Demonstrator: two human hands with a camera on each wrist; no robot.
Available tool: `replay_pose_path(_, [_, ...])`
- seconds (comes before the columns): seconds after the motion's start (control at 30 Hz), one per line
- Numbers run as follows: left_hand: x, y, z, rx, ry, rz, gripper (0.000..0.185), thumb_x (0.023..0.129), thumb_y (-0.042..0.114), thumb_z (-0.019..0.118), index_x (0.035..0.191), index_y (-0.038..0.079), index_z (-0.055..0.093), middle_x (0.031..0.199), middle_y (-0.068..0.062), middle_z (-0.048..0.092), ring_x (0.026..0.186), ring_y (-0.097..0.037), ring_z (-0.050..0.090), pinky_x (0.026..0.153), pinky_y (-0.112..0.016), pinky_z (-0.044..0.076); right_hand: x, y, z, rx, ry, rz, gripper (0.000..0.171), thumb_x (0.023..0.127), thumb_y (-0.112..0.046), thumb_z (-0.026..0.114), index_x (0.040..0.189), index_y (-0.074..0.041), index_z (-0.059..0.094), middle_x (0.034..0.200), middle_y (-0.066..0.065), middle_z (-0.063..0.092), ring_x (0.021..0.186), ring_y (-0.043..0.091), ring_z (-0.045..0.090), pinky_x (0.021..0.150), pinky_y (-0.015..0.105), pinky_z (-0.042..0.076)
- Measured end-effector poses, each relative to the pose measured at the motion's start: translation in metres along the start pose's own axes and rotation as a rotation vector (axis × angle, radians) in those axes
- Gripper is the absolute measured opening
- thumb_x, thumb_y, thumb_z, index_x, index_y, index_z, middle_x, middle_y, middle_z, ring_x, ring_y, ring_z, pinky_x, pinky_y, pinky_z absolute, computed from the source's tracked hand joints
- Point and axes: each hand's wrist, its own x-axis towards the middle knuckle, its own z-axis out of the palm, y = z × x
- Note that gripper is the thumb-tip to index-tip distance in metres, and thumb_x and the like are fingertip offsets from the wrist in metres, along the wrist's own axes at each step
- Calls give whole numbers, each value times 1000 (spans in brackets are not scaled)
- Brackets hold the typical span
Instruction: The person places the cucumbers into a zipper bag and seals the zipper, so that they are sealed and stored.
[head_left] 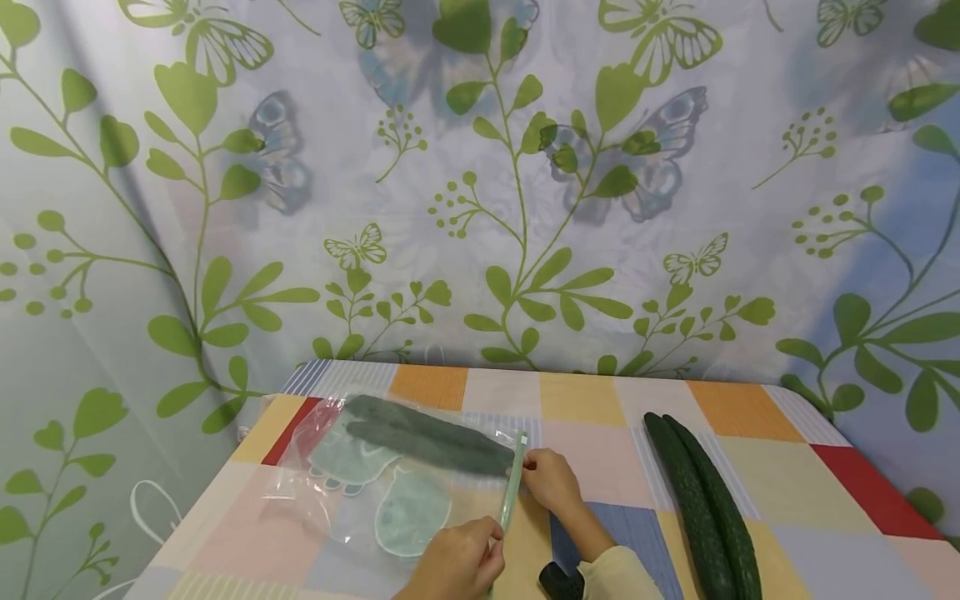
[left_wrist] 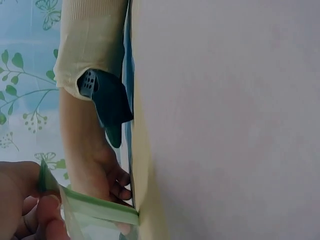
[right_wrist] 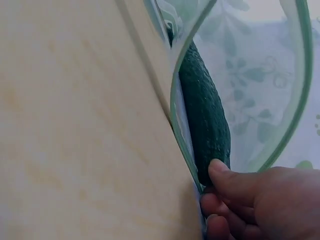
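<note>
A clear plastic zip bag with pale green printed shapes and a green strip along its mouth lies on the table. Dark green cucumbers are inside, their near ends close to the mouth. My left hand pinches the green-edged mouth at its near end, as the left wrist view also shows. At the far end of the mouth is my right hand. In the right wrist view, its thumb presses the tip of a cucumber and its fingers curl beneath, while the bag's mouth gapes around it.
Two more cucumbers lie side by side on the right of the patchwork tablecloth. A curtain with leaves and butterflies hangs behind the table. A white cable loops at the left.
</note>
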Motion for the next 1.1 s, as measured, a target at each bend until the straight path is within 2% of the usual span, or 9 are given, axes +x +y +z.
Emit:
replay_pose_path(0.2, [3, 6, 4, -9, 20, 18, 19, 59, 6, 70, 73, 10, 57, 54, 9, 50, 46, 6, 40, 45, -3, 30, 0, 0, 1, 30, 24, 44, 13, 75, -24, 71, 71, -11, 70, 59, -3, 59, 50, 9, 42, 45, 23, 33])
replay_pose_path(0.4, [1, 5, 5, -46, -3, -39, 17, 63, 5, 69, 74, 11, 58, 52, 11, 47, 47, 8, 36, 47, -2, 28, -3, 0, 3, 74, 16, 42, 12, 77, -20, 68, 67, -13, 68, 56, -3, 56, 48, 9, 40, 44, 23, 31])
replay_pose_path(0.6, [-2, 4, 2, -78, -50, -79, 12, 68, 8, 67, 75, 12, 59, 51, 12, 44, 47, 12, 31, 47, -1, 26, -5, 5, 2, 85, 6, -15, 11, 77, -10, 63, 67, -10, 69, 58, -2, 59, 48, 7, 41, 44, 20, 33])
replay_pose_path(0.73, [-3, 4, -1, -75, -45, -90, 10, 69, 9, 67, 76, 13, 60, 51, 13, 44, 47, 12, 30, 46, -2, 25, -6, 6, -5, 128, -18, -60, 9, 77, -5, 62, 74, -6, 71, 59, 1, 61, 49, 5, 44, 45, 19, 36])
replay_pose_path(0.87, [-3, 4, -2, -77, -30, -99, 11, 68, 8, 67, 75, 13, 59, 51, 13, 44, 47, 12, 29, 45, -2, 25, -11, 6, -10, 106, -34, -84, 10, 79, -7, 63, 84, -3, 71, 71, 4, 67, 58, 8, 52, 50, 20, 41])
replay_pose_path(1.0, [-3, 3, -1, -68, -15, -92, 14, 66, 8, 68, 75, 13, 59, 52, 13, 44, 47, 11, 31, 45, -2, 25, -21, 8, -17, 68, -13, -81, 17, 79, -10, 64, 91, 1, 69, 79, 8, 68, 65, 13, 60, 53, 21, 45])
replay_pose_path(1.1, [-3, 3, 0, -59, -5, -91, 14, 65, 9, 67, 75, 13, 59, 52, 14, 45, 47, 10, 32, 45, -3, 25, -32, 9, -24, 44, 22, -75, 22, 78, -10, 65, 96, 3, 67, 78, 9, 68, 64, 16, 61, 52, 22, 46])
